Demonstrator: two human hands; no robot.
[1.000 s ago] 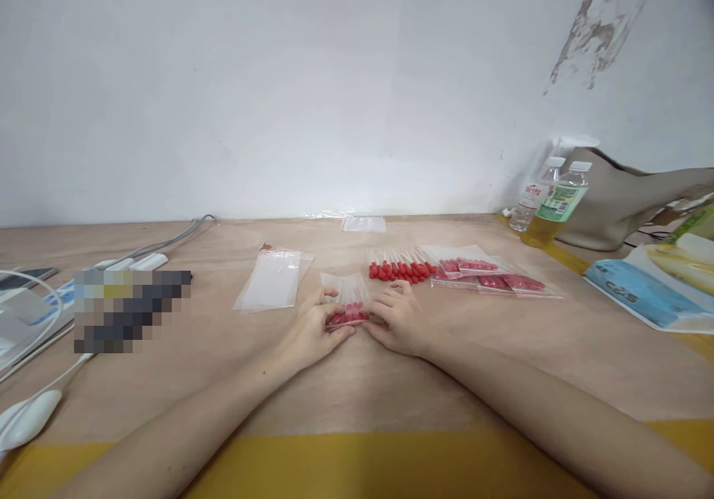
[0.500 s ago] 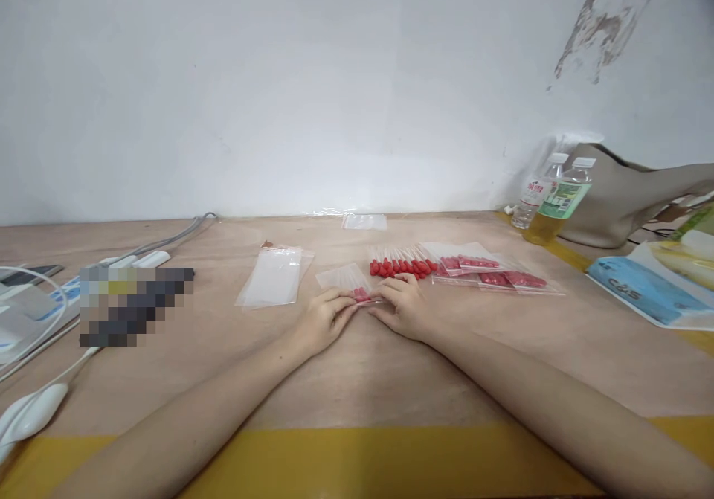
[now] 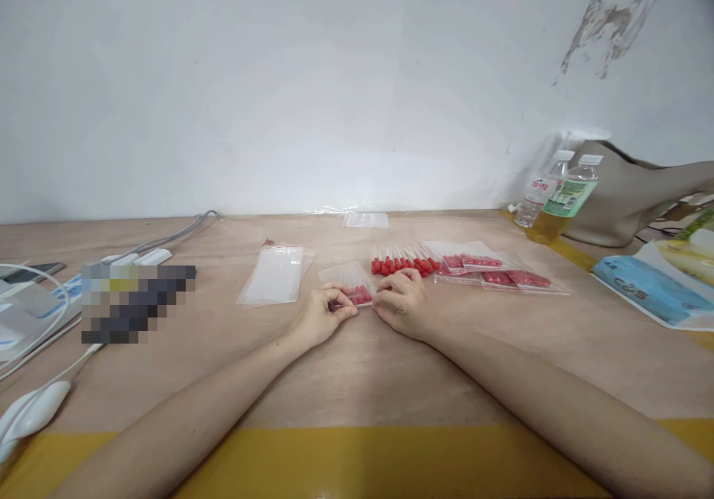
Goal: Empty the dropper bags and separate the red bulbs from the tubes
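Observation:
A small clear bag of red-tipped sticks lies on the wooden table between my hands. My left hand pinches the bag's near edge, fingers curled together. My right hand presses on the same edge from the right, fingers bent. Just beyond lies a loose row of red-tipped sticks. Filled bags lie in a spread to its right. A stack of empty clear bags lies to the left of my hands.
Two bottles and a beige bag stand at the back right by the wall. A blue packet lies at the right edge. Cables and white devices lie at the left. One more empty bag lies by the wall.
The bag was held up off the table with the red tips showing near my fingers. It now lies flat, and both hands have moved slightly away from me along its near edge.

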